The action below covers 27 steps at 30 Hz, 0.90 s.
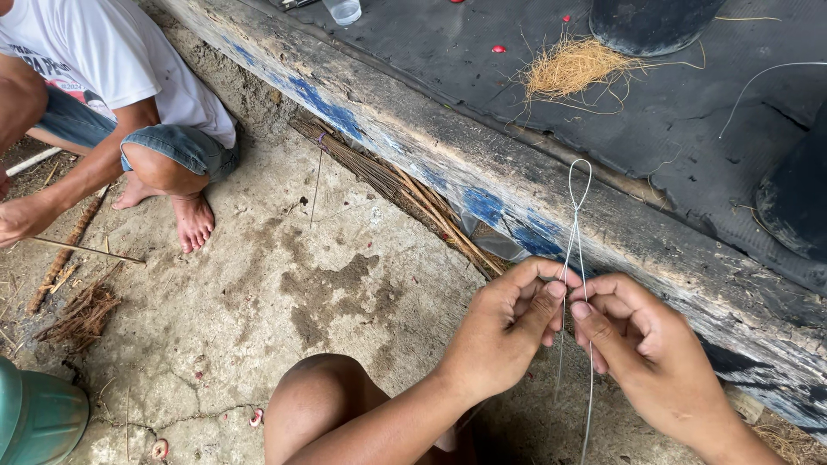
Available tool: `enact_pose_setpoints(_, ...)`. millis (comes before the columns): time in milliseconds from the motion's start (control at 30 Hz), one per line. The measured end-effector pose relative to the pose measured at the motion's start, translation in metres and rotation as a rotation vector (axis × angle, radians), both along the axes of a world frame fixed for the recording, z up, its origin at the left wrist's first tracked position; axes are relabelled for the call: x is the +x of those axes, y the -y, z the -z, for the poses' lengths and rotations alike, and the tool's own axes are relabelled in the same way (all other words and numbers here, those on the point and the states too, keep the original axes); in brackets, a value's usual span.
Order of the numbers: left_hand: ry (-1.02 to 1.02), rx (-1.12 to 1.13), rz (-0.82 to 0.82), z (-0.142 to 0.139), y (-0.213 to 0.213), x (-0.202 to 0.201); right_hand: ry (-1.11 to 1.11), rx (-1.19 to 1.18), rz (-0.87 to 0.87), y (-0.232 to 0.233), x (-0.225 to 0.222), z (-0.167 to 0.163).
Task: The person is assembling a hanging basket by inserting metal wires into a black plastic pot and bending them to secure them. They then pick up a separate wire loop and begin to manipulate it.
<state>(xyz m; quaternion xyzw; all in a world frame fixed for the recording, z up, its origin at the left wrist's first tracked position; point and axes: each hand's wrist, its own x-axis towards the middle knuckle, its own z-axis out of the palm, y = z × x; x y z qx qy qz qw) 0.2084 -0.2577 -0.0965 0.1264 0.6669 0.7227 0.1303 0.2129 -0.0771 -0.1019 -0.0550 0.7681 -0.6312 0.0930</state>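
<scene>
- Wire [578,226], thin and pale, stands nearly upright right of centre in the frame; its long axis runs from a closed loop at the top, down between both hands, and out past the lower edge.
- Left hand [504,327] pinches the wire from the left, thumb pressed against forefinger on the twisted strands just below the loop.
- Right hand [650,349] pinches the same strands from the right, fingertips touching the wire just beside the left thumb.
- Both hands grip at about the same height; neither is clearly nearer. The loop lies above the fingers, the free tails below.
- Behind the loop, a worn plank [482,164] with blue paint crosses the frame diagonally.
- Upper right: a tuft of dry fibre [573,69] lies on a dark mat [689,129].
- Upper left: another person [112,95] squats barefoot on the concrete floor [258,293], well apart.
</scene>
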Motion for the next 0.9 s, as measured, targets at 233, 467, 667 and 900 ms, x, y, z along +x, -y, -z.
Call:
enact_pose_setpoints(233, -0.021, -0.172, -0.037, -0.009, 0.000, 0.003, 0.118, 0.145, 0.051, -0.001, -0.004, 0.005)
enact_pose_setpoints(467, -0.130, -0.349, -0.187, -0.023, -0.003, 0.003, -0.047, 0.244, 0.171, 0.001, 0.000, 0.005)
enact_pose_setpoints(667, -0.166, -0.306, -0.134, -0.027, -0.005, 0.000, -0.234, 0.480, 0.259, 0.007, 0.006, 0.008)
enact_pose_setpoints(900, -0.158, -0.183, -0.140, -0.024, -0.003, -0.007, -0.239, 0.551, 0.205, 0.012, 0.008, 0.008)
